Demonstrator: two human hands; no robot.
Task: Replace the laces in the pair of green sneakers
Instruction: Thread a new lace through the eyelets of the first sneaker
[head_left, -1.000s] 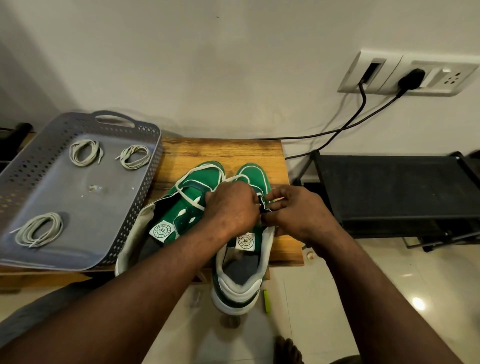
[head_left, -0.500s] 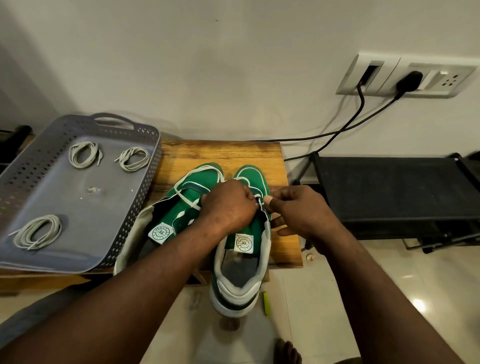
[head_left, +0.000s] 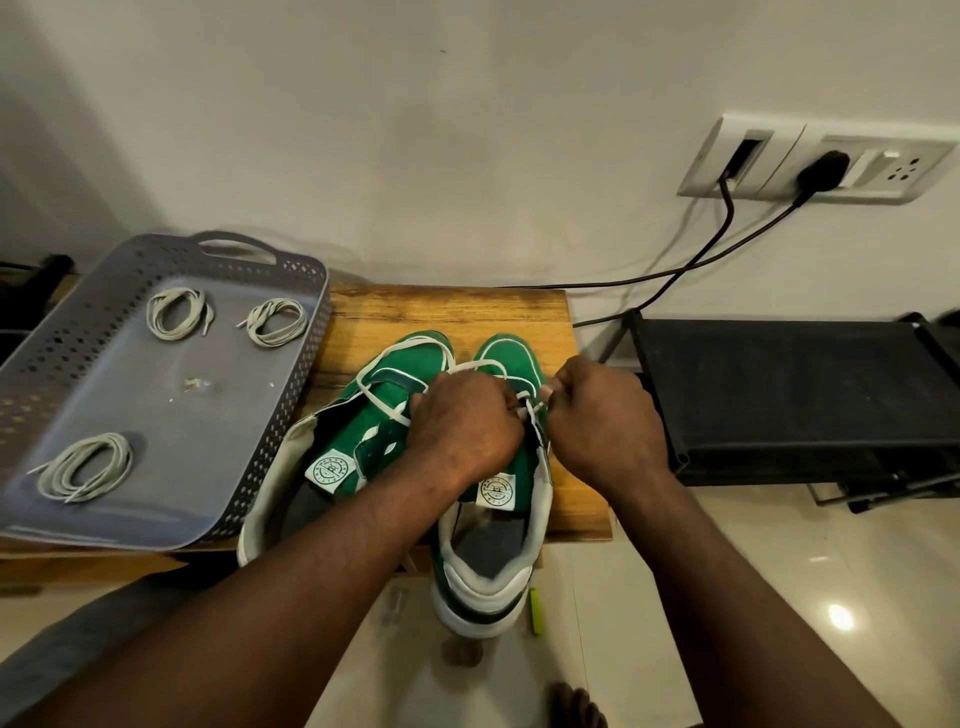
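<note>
Two green sneakers with white trim stand side by side on a small wooden table (head_left: 457, 312), heels toward me. My left hand (head_left: 462, 426) lies curled over the lacing area of the right sneaker (head_left: 498, 525) and holds its upper. My right hand (head_left: 602, 415) pinches a white lace (head_left: 527, 408) at that sneaker's right eyelets. A loop of the lace runs across the toe of the left sneaker (head_left: 363, 431). The eyelets under my hands are hidden.
A grey perforated tray (head_left: 291, 395) on the left holds three coiled white laces. A black low rack (head_left: 779, 389) stands to the right of the table. Black cables run from a wall socket (head_left: 810, 161). A small green object (head_left: 535, 610) lies on the tiled floor.
My right hand has moved up and outward along the right sneaker's side, drawing the lace with it. My left hand has stayed on the sneaker.
</note>
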